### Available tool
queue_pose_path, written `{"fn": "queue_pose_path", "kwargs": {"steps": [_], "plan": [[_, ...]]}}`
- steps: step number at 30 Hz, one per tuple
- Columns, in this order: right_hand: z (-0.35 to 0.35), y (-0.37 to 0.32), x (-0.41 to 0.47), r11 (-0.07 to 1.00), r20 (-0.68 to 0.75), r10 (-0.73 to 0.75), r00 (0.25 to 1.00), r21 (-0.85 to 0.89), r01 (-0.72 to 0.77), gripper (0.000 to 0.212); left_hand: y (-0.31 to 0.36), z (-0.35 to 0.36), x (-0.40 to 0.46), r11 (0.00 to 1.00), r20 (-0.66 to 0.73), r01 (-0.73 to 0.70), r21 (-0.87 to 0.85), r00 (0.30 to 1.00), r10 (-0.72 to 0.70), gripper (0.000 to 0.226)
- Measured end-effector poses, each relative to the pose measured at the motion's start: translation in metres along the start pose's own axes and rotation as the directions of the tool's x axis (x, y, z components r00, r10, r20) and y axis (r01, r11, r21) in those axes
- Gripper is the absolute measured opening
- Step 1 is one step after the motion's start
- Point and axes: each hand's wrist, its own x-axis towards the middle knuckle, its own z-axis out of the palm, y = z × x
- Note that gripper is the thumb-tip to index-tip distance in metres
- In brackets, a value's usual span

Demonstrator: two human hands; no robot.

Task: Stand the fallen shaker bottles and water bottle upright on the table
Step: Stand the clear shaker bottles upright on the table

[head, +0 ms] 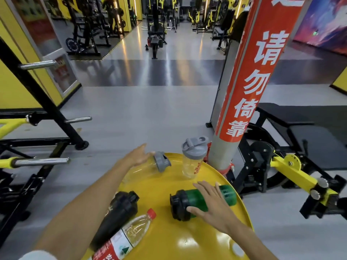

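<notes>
Clearly legible, the red banner wrapped on the grey pillar in the right half of the frame reads 请勿倚靠 in white characters. The upright clear shaker, grey-lidded and standing just beside the pillar's foot, carries red lettering too blurred to read. The water bottle, lying at lower centre with its red cap toward the upper right, has a red and white label with a green triangle mark (its characters are cut by the frame edge).

The left hand reaches far across the round yellow table, palm down, fingers extended and loosely spread on the body of a fallen clear shaker whose grey lid points right; no closed grip is visible. The right hand lies over the green shaker, which rests on its side with its black lid toward the left; the fingers are open and draped across it, thumb against the near side by the lid, not yet wrapped shut.

A black shaker lies on its side touching the water bottle, near the table's left rim. The fallen clear shaker sits at the far left edge, the green one near the right edge. Bare yellow surface remains at the centre and lower right.
</notes>
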Motion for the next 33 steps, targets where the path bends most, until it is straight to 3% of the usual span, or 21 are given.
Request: {"fn": "queue_pose_path", "kwargs": {"steps": [3, 6, 10, 13, 18, 22, 26, 33], "plan": [[0.001, 0.001, -0.001, 1.000, 0.000, 0.002, 1.000, -0.009, -0.002, 0.086, -0.003, 0.000, 0.006, 0.999, 0.248, 0.053, -0.003, 0.968, -0.050, 0.078], [0.002, 0.002, -0.001, 1.000, 0.000, 0.008, 1.000, -0.007, -0.008, 0.085, -0.009, -0.004, 0.011, 0.997, 0.307, -0.015, 0.072, 0.952, -0.008, 0.079], [0.003, 0.002, 0.003, 0.999, 0.016, 0.004, 1.000, -0.036, -0.004, 0.087, -0.010, -0.007, 0.006, 0.995, 0.441, -0.047, 0.089, 0.898, 0.003, 0.115], [0.003, 0.003, 0.008, 0.997, 0.048, -0.011, 0.999, -0.078, 0.015, 0.089, -0.002, 0.004, 0.003, 0.983, 0.480, -0.075, 0.166, 0.877, -0.014, 0.119], [0.000, 0.006, 0.012, 0.988, 0.100, -0.051, 0.994, -0.139, 0.065, 0.092, 0.014, 0.014, -0.007, 0.967, 0.326, -0.144, 0.210, 0.943, 0.069, 0.103], [0.001, 0.007, 0.013, 0.986, 0.105, -0.055, 0.993, -0.153, 0.070, 0.093, 0.015, -0.002, -0.014, 0.987, 0.154, -0.155, -0.044, 0.975, 0.160, 0.079], [-0.002, 0.007, 0.013, 0.981, 0.145, -0.055, 0.988, -0.178, 0.081, 0.100, 0.016, -0.018, -0.026, 0.939, -0.028, -0.209, -0.275, 0.977, 0.209, 0.087], [-0.002, 0.009, 0.015, 0.971, 0.160, -0.077, 0.984, -0.214, 0.111, 0.108, 0.019, 0.011, -0.048, 0.779, -0.195, -0.242, -0.578, 0.968, 0.156, 0.088]]}}
